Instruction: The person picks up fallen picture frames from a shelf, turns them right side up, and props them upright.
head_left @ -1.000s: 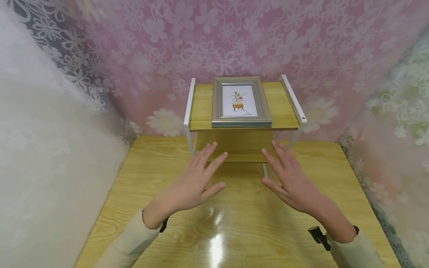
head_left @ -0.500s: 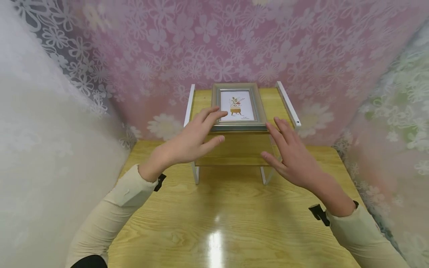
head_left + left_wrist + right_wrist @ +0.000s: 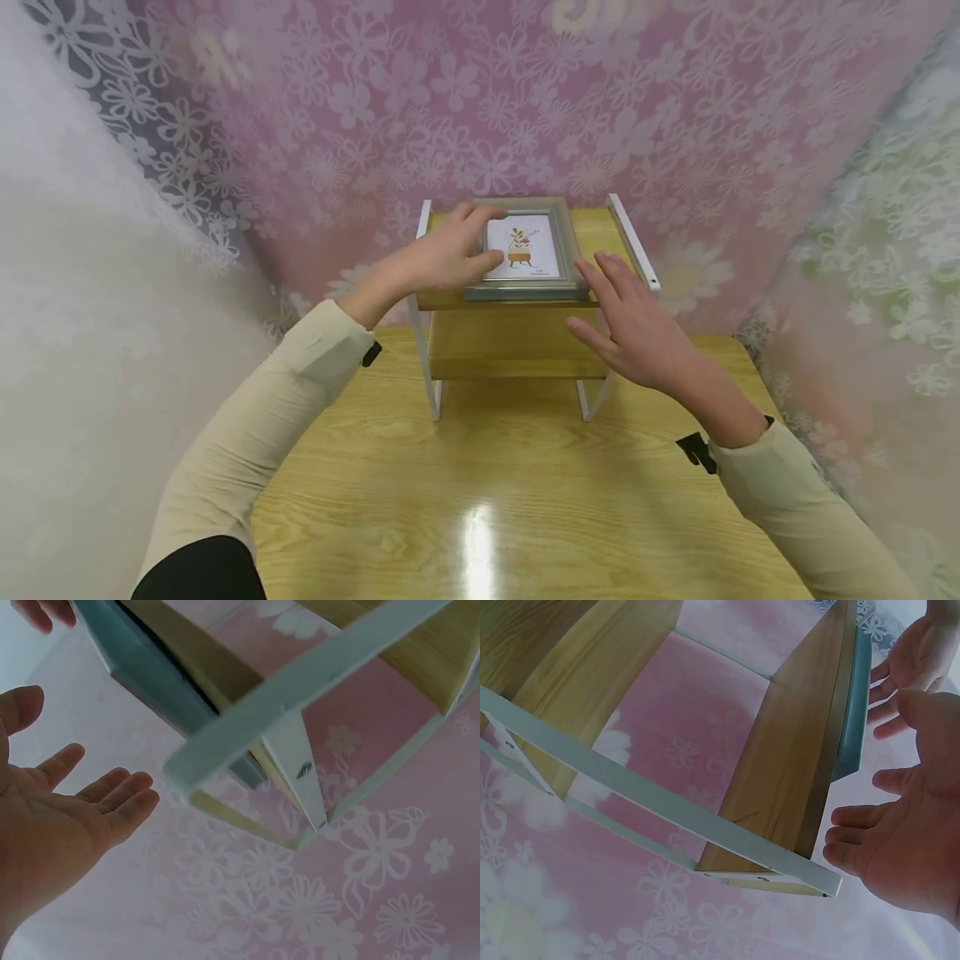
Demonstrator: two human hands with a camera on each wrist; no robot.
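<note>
Pink floral wall (image 3: 525, 108), glossy tabletop (image 3: 375, 500)

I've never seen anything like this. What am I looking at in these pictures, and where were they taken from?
No machine here, just a person's left hand and right hand. The wide picture is taken from the head, looking forward and down; the two tilted close-ups are taken from the wrists, one each. A two-tier shelf stands on a wood-patterned table, and a picture frame lies face up on top. Both hands are near the frame, but neither holds anything.
</note>
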